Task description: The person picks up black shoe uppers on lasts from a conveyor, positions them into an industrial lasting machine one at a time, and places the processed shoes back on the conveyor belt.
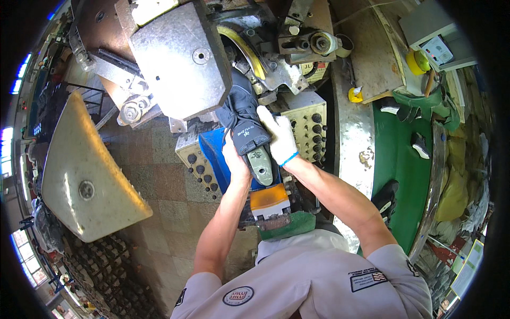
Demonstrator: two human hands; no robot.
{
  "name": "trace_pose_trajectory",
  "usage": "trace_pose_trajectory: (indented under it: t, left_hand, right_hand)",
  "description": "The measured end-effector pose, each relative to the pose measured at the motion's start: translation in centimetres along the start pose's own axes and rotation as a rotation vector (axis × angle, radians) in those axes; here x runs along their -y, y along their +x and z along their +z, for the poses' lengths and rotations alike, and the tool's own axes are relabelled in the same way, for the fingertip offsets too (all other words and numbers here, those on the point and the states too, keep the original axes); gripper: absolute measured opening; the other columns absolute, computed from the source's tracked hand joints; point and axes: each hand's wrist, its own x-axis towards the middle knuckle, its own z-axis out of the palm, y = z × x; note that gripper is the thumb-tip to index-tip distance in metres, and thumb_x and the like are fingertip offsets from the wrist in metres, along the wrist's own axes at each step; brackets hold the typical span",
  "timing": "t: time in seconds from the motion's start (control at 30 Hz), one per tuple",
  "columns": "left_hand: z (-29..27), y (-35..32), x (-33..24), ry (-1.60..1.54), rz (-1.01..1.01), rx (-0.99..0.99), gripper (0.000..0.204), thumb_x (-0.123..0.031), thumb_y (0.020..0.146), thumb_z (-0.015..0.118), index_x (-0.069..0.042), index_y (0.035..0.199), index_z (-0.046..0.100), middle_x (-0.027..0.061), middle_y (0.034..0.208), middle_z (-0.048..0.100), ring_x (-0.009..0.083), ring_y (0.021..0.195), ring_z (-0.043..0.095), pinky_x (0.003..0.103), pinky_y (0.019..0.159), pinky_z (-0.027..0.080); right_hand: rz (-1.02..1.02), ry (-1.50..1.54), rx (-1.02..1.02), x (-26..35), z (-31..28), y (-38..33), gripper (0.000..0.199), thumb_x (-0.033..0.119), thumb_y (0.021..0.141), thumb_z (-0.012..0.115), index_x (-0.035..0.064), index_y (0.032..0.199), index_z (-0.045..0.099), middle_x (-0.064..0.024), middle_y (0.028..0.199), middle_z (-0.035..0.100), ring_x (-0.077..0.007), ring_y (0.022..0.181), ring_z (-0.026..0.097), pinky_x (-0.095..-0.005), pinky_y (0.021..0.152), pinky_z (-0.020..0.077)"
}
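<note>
So you're standing right up against a big shoe machine (180, 58), all grey metal plates and bolts, with a curved yellow strip up near its top. Off to your left there's a large cream-coloured, basin-shaped thing (85, 165) above the tiled floor, and on your right a green conveyor belt (398, 159) runs past with a few dark shoe parts lying on it. Two beige panels covered in black knobs (308, 125) sit either side of where you're working, with a blue plate (215, 151) between them.

The thing you're actually handling is a dark navy shoe upper on its last (244, 114), toe pointed into the machine, heel end toward you, and the grey-green base of the last facing up. Your right hand (279, 135), in a white glove with a blue cuff, is wrapped around the right side of the heel, fingers pressed onto the fabric. Your bare left hand (236, 159) grips the left side of the heel from below, closed onto it. Just under your hands there's an orange and white block (270, 199).
</note>
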Motion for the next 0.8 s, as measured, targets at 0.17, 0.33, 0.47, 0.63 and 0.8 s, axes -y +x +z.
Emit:
trace_pose_trajectory:
  t: [0.17,0.33,0.47,0.63,0.8]
  left_hand:
    - [0.3,-0.4,0.4,-0.139,0.036,0.051,0.045,-0.041,0.105,0.041,-0.008,0.136,0.05,0.0027,0.11,0.064,0.0173,0.1,0.063,0.034,0.095,0.049]
    - [-0.1,0.0,-1.9,-0.243,-0.245,-0.052,0.042,-0.031,0.108,0.034,-0.001,0.133,0.049,0.0064,0.108,0.066,0.0139,0.094,0.062,0.029,0.086,0.051]
    - [-1.1,-0.8,-6.5,0.374,-0.149,0.008,0.047,-0.039,0.107,0.041,-0.003,0.126,0.062,0.0052,0.095,0.068,0.0129,0.077,0.063,0.026,0.072,0.052]
    - [-1.9,-4.4,-5.0,0.147,0.117,-0.195,0.046,-0.035,0.105,0.048,0.001,0.133,0.058,0.0129,0.127,0.061,0.0204,0.094,0.063,0.035,0.087,0.054]
    - [4.0,-7.8,-8.8,0.527,0.203,-0.12,0.062,-0.028,0.093,0.067,0.005,0.141,0.048,0.0191,0.134,0.057,0.0285,0.119,0.054,0.038,0.106,0.039]
  right_hand:
    - [0.17,0.094,0.043,-0.4,-0.6,-0.1,0.047,0.039,0.099,0.06,-0.004,0.084,0.07,0.0044,0.073,0.06,-0.0054,0.068,0.048,-0.0289,0.057,0.0415]
    - [0.111,0.087,0.046,-0.5,-0.1,-0.5,0.055,0.046,0.099,0.059,-0.0053,0.081,0.069,0.0036,0.069,0.059,-0.0052,0.066,0.047,-0.0295,0.055,0.0413]
    - [0.112,-0.354,-0.026,1.0,-1.9,-1.1,0.065,0.053,0.097,0.056,-0.0105,0.089,0.069,-0.0066,0.075,0.069,-0.0109,0.069,0.054,-0.0333,0.061,0.0445]
    - [0.211,0.236,-0.176,-1.9,-12.9,-5.7,0.058,0.048,0.1,0.053,-0.0053,0.12,0.064,-0.0177,0.104,0.072,-0.026,0.086,0.071,-0.0374,0.075,0.0583]
    - [0.335,0.579,-0.515,-7.6,-31.6,-12.7,0.052,0.043,0.095,0.062,-0.005,0.114,0.061,-0.024,0.102,0.07,-0.0411,0.084,0.069,-0.0515,0.072,0.0556]
